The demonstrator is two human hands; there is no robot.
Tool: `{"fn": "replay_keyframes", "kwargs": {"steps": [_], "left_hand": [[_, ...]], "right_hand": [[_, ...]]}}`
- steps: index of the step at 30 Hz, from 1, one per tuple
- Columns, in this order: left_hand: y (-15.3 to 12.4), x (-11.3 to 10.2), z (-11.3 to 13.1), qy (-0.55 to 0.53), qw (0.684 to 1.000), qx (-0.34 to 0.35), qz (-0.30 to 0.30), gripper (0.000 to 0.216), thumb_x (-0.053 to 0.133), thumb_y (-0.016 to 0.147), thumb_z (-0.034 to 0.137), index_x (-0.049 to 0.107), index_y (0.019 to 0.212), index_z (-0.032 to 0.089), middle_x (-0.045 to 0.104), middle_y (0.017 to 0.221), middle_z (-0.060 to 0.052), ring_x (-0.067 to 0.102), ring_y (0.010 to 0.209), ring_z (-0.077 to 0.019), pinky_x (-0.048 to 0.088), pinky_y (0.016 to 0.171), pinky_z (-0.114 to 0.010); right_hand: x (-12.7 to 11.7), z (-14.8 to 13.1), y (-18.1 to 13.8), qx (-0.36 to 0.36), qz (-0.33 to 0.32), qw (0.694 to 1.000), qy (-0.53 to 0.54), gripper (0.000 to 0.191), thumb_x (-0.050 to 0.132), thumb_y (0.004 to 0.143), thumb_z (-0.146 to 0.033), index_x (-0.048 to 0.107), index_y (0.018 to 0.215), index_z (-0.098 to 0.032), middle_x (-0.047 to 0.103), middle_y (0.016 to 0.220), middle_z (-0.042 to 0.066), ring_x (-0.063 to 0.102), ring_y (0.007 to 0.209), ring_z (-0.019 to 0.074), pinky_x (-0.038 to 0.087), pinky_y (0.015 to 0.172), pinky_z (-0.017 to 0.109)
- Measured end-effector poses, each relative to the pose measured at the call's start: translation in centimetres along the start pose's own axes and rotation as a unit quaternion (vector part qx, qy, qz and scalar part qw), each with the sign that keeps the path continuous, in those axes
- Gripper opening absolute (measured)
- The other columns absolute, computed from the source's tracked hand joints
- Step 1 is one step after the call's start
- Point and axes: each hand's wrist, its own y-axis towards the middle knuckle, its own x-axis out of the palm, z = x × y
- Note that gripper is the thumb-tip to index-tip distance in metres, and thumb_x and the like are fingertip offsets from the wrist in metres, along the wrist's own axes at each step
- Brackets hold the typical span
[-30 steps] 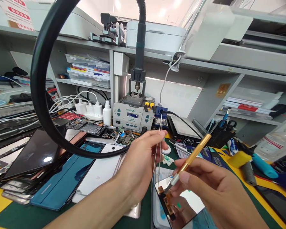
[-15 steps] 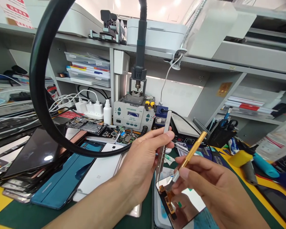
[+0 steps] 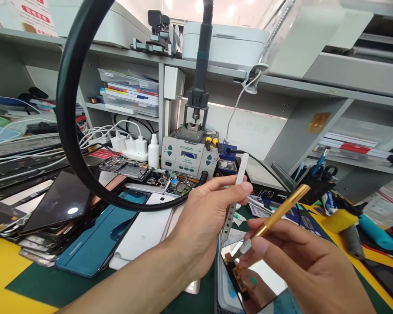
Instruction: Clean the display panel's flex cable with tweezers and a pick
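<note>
My left hand (image 3: 205,222) is closed round a pair of metal tweezers (image 3: 233,200), held upright with the tips pointing down at a phone screen panel (image 3: 265,283). My right hand (image 3: 301,261) pinches a gold-handled blade tool (image 3: 277,216), its silver tip touching the panel's top edge beside an orange flex cable (image 3: 236,272). The shiny panel lies on the green mat (image 3: 46,283), low and right of centre, partly hidden by my right hand.
A hot-air rework station (image 3: 187,155) stands at the back with its thick black hose (image 3: 68,126) looping left. Stacked phones and screens (image 3: 85,218) cover the left. A black heating plate (image 3: 265,185), scissors (image 3: 321,168), a blue-handled tool (image 3: 376,231) and a yellow piece (image 3: 339,220) lie right.
The tweezers have turned in my left hand, now showing their flat broad side. The camera view shifted slightly left and down. My right hand keeps the blade at the panel's top edge.
</note>
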Motion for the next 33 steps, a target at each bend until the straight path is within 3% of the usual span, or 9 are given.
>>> {"fn": "replay_keyframes", "kwargs": {"steps": [5,14,19,24,29,33], "left_hand": [[0.0,0.0,0.0,-0.006,1.0,-0.001,0.006,0.016,0.08,0.075,0.03,0.073,0.087,0.023,0.06,0.075,0.001,0.052,0.064,-0.0093,0.038,0.055,-0.022],[0.0,0.1,-0.1,-0.014,1.0,-0.008,0.003,0.016,0.078,0.077,0.034,0.07,0.085,0.022,0.054,0.072,0.003,0.044,0.051,-0.0065,0.035,0.04,-0.017],[-0.1,0.1,-0.2,-0.006,1.0,-0.008,0.016,0.021,0.079,0.076,0.039,0.071,0.086,0.022,0.054,0.07,0.004,0.038,0.049,-0.0037,0.03,0.041,-0.014],[0.0,-0.2,-0.5,0.006,1.0,-0.01,0.019,0.026,0.076,0.077,0.046,0.068,0.08,0.022,0.055,0.072,0.003,0.04,0.052,-0.0065,0.034,0.044,-0.018],[0.2,-0.2,-0.5,0.001,0.999,-0.023,0.04,0.034,0.076,0.076,0.05,0.074,0.093,0.02,0.057,0.076,0.0,0.043,0.057,-0.0076,0.035,0.05,-0.019],[0.2,-0.2,-0.3,-0.005,0.999,-0.039,0.024,0.034,0.074,0.078,0.049,0.075,0.096,0.021,0.055,0.074,0.001,0.039,0.05,-0.006,0.03,0.045,-0.02]], "right_hand": [[-0.1,0.3,0.2,-0.004,0.003,1.0,-0.002,0.037,0.082,0.071,-0.05,0.074,0.095,-0.023,0.077,0.067,0.006,0.071,0.062,0.0233,0.063,0.049,0.027],[0.7,0.1,-0.2,-0.006,0.014,1.0,0.024,0.038,0.083,0.069,-0.051,0.075,0.092,-0.022,0.076,0.068,0.007,0.072,0.068,0.0262,0.055,0.034,0.021],[0.5,0.2,-0.1,-0.018,0.017,1.0,0.007,0.037,0.08,0.072,-0.053,0.073,0.094,-0.023,0.078,0.07,0.006,0.071,0.058,0.0225,0.055,0.035,0.022],[0.7,0.1,-0.2,-0.058,0.041,0.997,-0.014,0.032,0.078,0.075,-0.05,0.073,0.093,-0.024,0.078,0.069,0.006,0.073,0.065,0.0238,0.054,0.038,0.02],[0.9,0.0,-0.3,-0.085,0.042,0.995,0.005,0.029,0.079,0.075,-0.046,0.074,0.091,-0.023,0.077,0.067,0.004,0.072,0.056,0.0209,0.059,0.046,0.025],[1.0,0.0,-0.4,-0.065,0.019,0.997,0.029,0.028,0.078,0.077,-0.045,0.074,0.094,-0.023,0.078,0.071,0.004,0.069,0.047,0.0195,0.057,0.039,0.026]]}}
